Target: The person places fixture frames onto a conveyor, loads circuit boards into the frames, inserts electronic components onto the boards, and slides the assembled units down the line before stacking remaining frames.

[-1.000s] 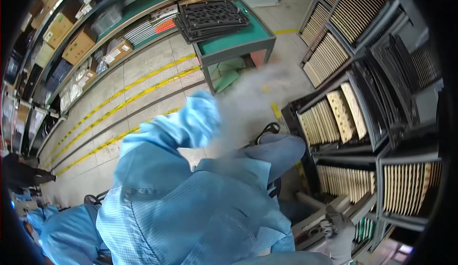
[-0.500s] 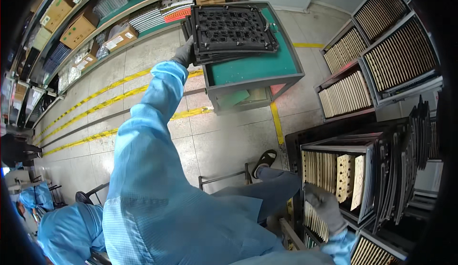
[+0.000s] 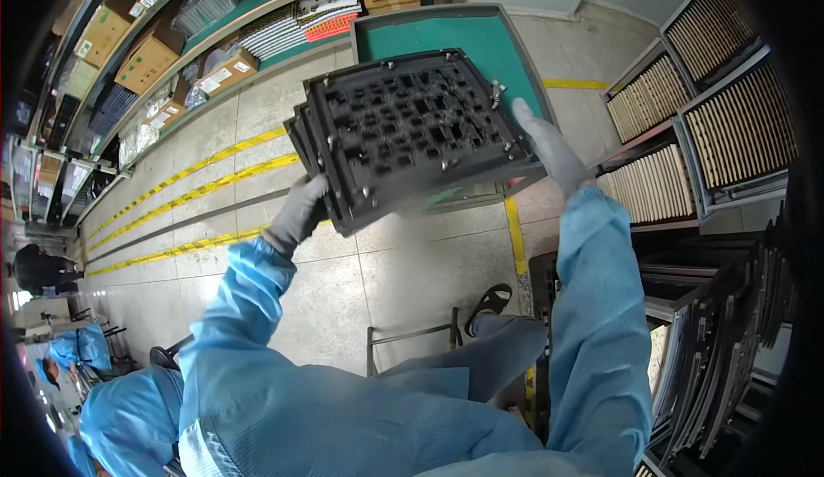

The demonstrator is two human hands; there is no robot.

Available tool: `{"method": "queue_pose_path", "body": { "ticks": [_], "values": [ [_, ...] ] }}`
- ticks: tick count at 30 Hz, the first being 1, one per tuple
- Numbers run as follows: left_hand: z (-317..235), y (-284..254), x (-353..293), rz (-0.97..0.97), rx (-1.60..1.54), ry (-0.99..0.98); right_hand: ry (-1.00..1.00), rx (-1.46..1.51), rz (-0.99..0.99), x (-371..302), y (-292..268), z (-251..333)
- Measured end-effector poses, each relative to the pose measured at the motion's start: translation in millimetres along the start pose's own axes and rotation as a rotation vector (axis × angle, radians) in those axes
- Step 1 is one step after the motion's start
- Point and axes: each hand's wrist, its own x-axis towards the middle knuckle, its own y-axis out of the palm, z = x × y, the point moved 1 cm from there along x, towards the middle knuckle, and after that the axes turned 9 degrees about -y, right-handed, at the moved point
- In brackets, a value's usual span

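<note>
A stack of black fixture plates [image 3: 412,121], the top one with a grid of cutouts and small metal studs along its rim, hangs tilted over the near edge of the green-topped cart [image 3: 429,27]. My left hand [image 3: 299,211], in a grey glove, grips the stack at its near left corner, its fingers partly hidden beneath. At the right edge is my gloved right hand [image 3: 549,147], with its thumb stretched along the side and its other fingers mostly out of sight. Both arms reach forward, bearing the stack between them.
Racks of upright tan boards [image 3: 648,181] stand at the right, with several black plates [image 3: 712,357] upright nearer me. Shelves with cardboard boxes [image 3: 227,71] line the far left. Yellow tape [image 3: 515,237] marks the floor. A person in blue [image 3: 133,413] is at the lower left.
The stack has come off the cart top toward me and tilted. My right hand has moved from the board rack at lower right up to the stack's right edge.
</note>
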Motion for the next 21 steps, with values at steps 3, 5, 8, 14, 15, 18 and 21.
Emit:
{"method": "queue_pose_path", "body": {
  "ticks": [3, 5, 8, 14, 15, 18, 21],
  "values": [
    [50.8, -24.3, 11.9, 0.025, -0.03, 0.064, 0.029, 0.243, 0.077, 13.2, 16.3, -2.9],
    [86.0, -35.4, 24.3, -0.05, -0.159, 0.072, 0.237, 0.224, 0.194, 16.6, 27.2, 12.6],
    [99.9, -38.7, 24.0, -0.014, -0.342, -0.009, 0.177, 0.365, 0.235, 3.5, 36.4, -0.6],
    [78.6, -41.9, 30.6, -0.158, -0.365, 0.093, -0.107, 0.499, 0.267, -44.8, 68.8, -10.7],
    [79.4, -35.7, 30.9, -0.162, -0.37, 0.093, -0.117, 0.271, 0.237, -50.3, 66.6, -1.7],
    [91.2, -14.4, 4.0, -0.229, -0.369, 0.066, -0.183, 0.265, 0.191, -95.6, 70.0, -13.2],
    [93.6, 10.3, -17.3, -0.22, -0.362, 0.035, -0.193, 0.309, 0.005, -168.3, 76.7, -5.6]
  ]
}}
